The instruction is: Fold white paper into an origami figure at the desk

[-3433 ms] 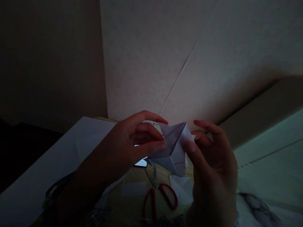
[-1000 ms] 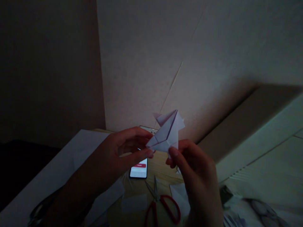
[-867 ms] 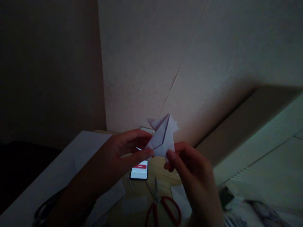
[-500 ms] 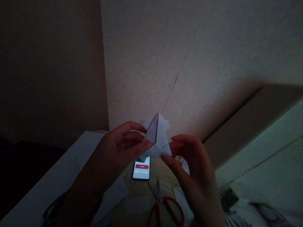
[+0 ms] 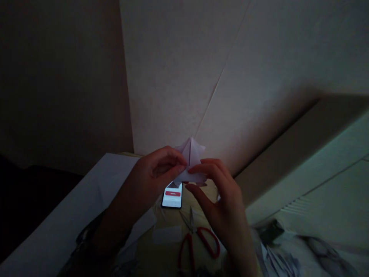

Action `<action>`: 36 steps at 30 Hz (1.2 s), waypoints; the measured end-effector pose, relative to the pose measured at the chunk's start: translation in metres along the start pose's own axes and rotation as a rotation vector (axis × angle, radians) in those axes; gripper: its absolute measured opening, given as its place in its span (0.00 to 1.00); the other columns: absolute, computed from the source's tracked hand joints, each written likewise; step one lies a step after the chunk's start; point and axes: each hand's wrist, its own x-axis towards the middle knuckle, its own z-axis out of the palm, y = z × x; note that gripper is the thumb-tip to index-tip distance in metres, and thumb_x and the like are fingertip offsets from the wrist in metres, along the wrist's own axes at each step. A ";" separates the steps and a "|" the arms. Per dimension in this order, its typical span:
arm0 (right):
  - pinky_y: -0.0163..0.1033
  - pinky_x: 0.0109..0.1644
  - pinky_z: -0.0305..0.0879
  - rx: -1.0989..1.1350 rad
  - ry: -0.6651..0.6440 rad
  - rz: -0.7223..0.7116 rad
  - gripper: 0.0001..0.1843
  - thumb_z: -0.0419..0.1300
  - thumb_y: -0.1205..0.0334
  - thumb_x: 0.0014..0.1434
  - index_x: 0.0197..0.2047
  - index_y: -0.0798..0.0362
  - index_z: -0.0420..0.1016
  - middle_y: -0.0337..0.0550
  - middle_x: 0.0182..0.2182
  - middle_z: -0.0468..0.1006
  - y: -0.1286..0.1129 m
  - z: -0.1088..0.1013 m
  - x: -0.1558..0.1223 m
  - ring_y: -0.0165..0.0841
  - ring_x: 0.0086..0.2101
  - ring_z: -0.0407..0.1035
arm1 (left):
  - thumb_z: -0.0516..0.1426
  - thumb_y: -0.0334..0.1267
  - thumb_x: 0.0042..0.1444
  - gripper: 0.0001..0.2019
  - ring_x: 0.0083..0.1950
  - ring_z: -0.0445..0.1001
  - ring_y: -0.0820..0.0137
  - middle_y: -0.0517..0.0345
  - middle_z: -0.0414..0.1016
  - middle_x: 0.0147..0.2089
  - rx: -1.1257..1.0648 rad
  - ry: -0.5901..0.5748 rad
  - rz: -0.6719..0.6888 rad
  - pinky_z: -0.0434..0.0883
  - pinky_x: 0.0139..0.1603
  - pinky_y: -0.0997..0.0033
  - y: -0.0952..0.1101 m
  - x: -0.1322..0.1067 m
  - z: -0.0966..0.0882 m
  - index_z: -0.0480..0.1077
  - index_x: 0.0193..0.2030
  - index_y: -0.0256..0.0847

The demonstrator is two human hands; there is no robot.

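In dim light I hold a folded white paper shape up in front of the wall, its point upward. My left hand pinches its left side between thumb and fingers. My right hand curls over its lower right part, fingertips pressed on the paper. The paper's lower half is hidden behind both hands. Below them a lit phone lies on the wooden table.
Red-handled scissors lie on the table near me, beside small paper pieces. A large white sheet covers the table's left side. A pale wall rises just behind, and a dark object rests at the right.
The paper shape has turned point-up and dropped lower between my hands. My right fingers have closed over its front, where before they held it from below.
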 end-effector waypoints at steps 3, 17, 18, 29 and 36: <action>0.35 0.43 0.68 0.005 -0.034 0.039 0.08 0.62 0.71 0.61 0.42 0.50 0.74 0.41 0.41 0.75 0.012 0.005 -0.006 0.32 0.39 0.72 | 0.60 0.37 0.53 0.03 0.38 0.81 0.68 0.61 0.79 0.33 -0.032 -0.050 -0.074 0.76 0.38 0.72 -0.016 -0.003 0.002 0.71 0.33 0.41; 0.39 0.40 0.68 -0.115 -0.294 0.340 0.07 0.62 0.70 0.59 0.39 0.51 0.70 0.42 0.36 0.78 0.049 0.070 -0.125 0.36 0.35 0.74 | 0.60 0.36 0.51 0.08 0.35 0.78 0.65 0.62 0.75 0.29 0.279 -0.099 -0.353 0.74 0.42 0.64 -0.105 -0.098 0.003 0.72 0.39 0.41; 0.39 0.40 0.68 -0.138 -0.328 0.348 0.07 0.62 0.70 0.59 0.39 0.51 0.70 0.42 0.36 0.79 0.048 0.075 -0.133 0.36 0.34 0.74 | 0.59 0.36 0.52 0.08 0.35 0.77 0.65 0.61 0.76 0.31 0.315 -0.100 -0.351 0.74 0.43 0.64 -0.110 -0.106 0.002 0.73 0.40 0.41; 0.49 0.51 0.67 -0.344 -0.418 0.277 0.05 0.61 0.66 0.62 0.43 0.53 0.73 0.53 0.48 0.78 0.046 0.094 -0.165 0.44 0.49 0.73 | 0.54 0.28 0.55 0.10 0.46 0.76 0.62 0.50 0.75 0.46 0.610 -0.170 -0.209 0.76 0.49 0.61 -0.136 -0.140 0.003 0.71 0.43 0.40; 0.52 0.55 0.65 -0.351 -0.407 0.232 0.06 0.60 0.68 0.63 0.43 0.51 0.76 0.51 0.46 0.78 0.047 0.093 -0.167 0.44 0.48 0.71 | 0.52 0.29 0.62 0.14 0.49 0.77 0.59 0.44 0.68 0.57 0.791 -0.236 -0.226 0.76 0.52 0.56 -0.128 -0.147 0.008 0.72 0.52 0.39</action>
